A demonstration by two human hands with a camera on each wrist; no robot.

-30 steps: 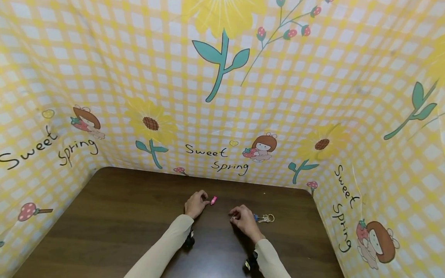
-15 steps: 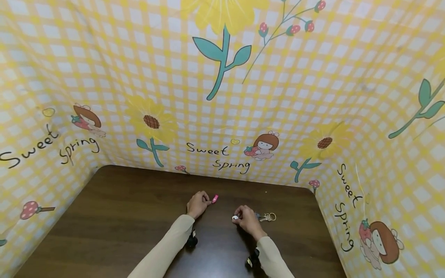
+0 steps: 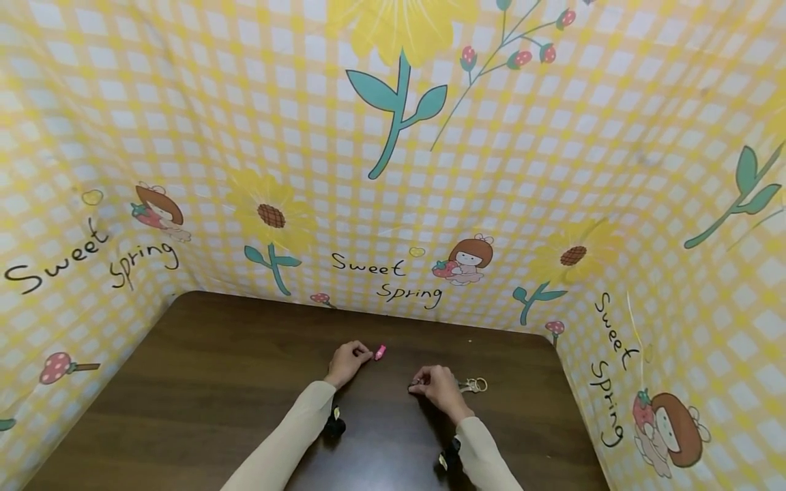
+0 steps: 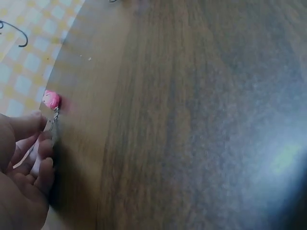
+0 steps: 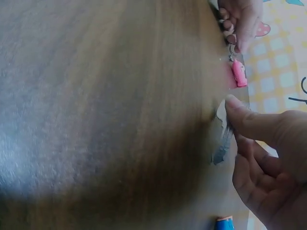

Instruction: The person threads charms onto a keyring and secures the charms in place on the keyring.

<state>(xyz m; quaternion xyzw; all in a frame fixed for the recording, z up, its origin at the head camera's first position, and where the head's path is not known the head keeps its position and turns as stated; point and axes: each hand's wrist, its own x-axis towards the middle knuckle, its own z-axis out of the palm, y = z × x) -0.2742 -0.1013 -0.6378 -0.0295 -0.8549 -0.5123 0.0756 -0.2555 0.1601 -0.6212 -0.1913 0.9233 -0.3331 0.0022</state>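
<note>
In the head view my left hand (image 3: 348,361) pinches the thin ring of a small pink charm (image 3: 381,352) between thumb and fingertips. A short chain (image 4: 56,114) joins ring and charm in the left wrist view. To the right, my right hand (image 3: 437,387) pinches a flat silver key (image 5: 222,136) with a jagged edge, seen best in the right wrist view. The fingers cover part of the key. Just right of that hand lies a key ring with metal pieces (image 3: 474,385), partly hidden behind it. A blue piece (image 5: 224,223) shows at the right wrist view's bottom edge.
A dark brown wooden table (image 3: 215,382) lies under both hands. Yellow checked cloth (image 3: 295,136) rises along its back and both sides. Tiny light specks (image 3: 470,340) dot the tabletop near the back right.
The key in my right fingers has turned; its pale face showed half a second ago and looks darker now. My left hand has barely shifted and keeps hold of the ring.
</note>
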